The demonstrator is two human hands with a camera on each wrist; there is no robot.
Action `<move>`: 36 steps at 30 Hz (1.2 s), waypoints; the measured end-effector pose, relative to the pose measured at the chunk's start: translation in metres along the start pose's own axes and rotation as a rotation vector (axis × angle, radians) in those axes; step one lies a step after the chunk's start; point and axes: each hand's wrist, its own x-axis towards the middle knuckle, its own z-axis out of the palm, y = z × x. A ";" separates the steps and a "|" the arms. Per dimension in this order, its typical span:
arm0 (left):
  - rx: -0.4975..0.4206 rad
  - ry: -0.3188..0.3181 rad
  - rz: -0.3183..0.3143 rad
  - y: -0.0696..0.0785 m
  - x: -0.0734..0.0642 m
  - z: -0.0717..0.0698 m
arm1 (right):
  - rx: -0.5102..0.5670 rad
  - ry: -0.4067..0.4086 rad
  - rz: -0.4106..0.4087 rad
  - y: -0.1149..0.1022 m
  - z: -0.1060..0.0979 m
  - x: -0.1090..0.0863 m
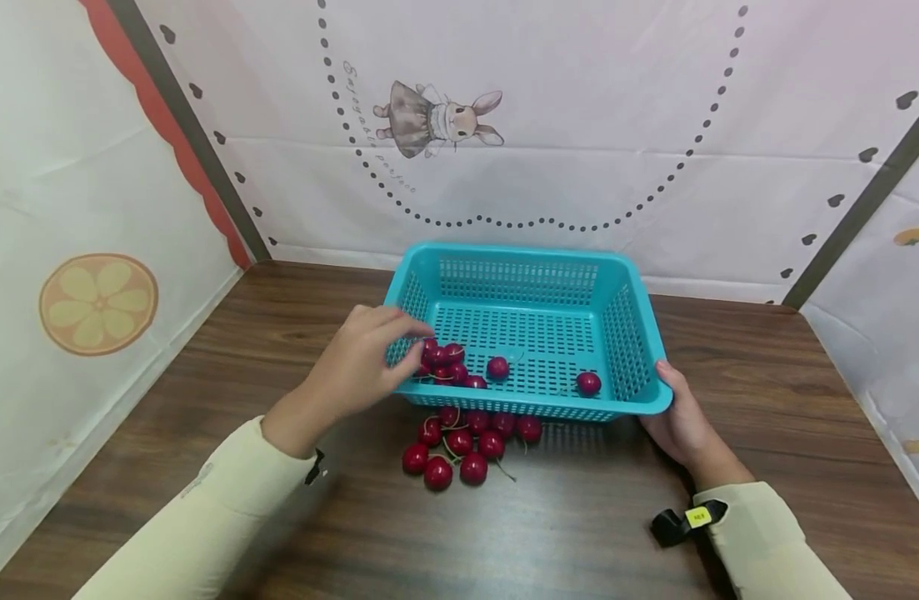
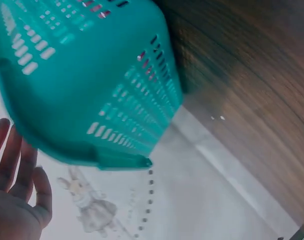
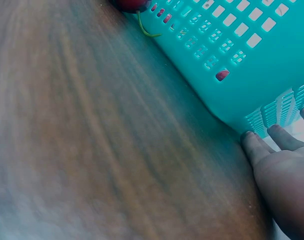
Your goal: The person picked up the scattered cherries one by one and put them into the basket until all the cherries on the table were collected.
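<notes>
A turquoise plastic basket point(image 1: 519, 406) with slotted walls stands on the table, a cluster of dark red cherries point(image 1: 452, 372) in its front left corner. Over that corner is my left hand point(image 1: 357, 358), thumb and index finger spread apart close to the clustered cherries. In the left wrist view, its fingers point(image 2: 10, 160) show loosely bent beside the basket's rim. My right hand point(image 1: 680, 417) grips the basket's front right corner, thumb on the rim; the right wrist view shows its fingers point(image 3: 287, 137) against the outer wall. More stemmed cherries point(image 1: 459, 442) lie on the table before the basket.
One cherry point(image 1: 498, 367) sits apart near the basket's middle, another point(image 1: 588, 383) towards its right end. A white printed cloth point(image 1: 549, 125) rises behind the wooden table point(image 1: 564, 525), with further cloth at both sides. A black strap point(image 1: 684, 523) hangs at the right cuff.
</notes>
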 end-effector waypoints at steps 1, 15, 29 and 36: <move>0.007 -0.001 0.026 0.003 -0.004 -0.003 | 0.002 0.000 -0.002 0.000 0.000 0.000; 0.019 -0.115 0.205 0.040 -0.047 -0.012 | 0.001 0.008 -0.007 -0.001 0.000 0.000; -0.046 -0.343 0.241 0.049 -0.065 0.013 | 0.003 0.010 0.006 -0.001 0.001 0.001; -0.030 -0.377 0.242 0.050 -0.065 0.018 | 0.004 0.014 0.015 -0.002 0.002 0.001</move>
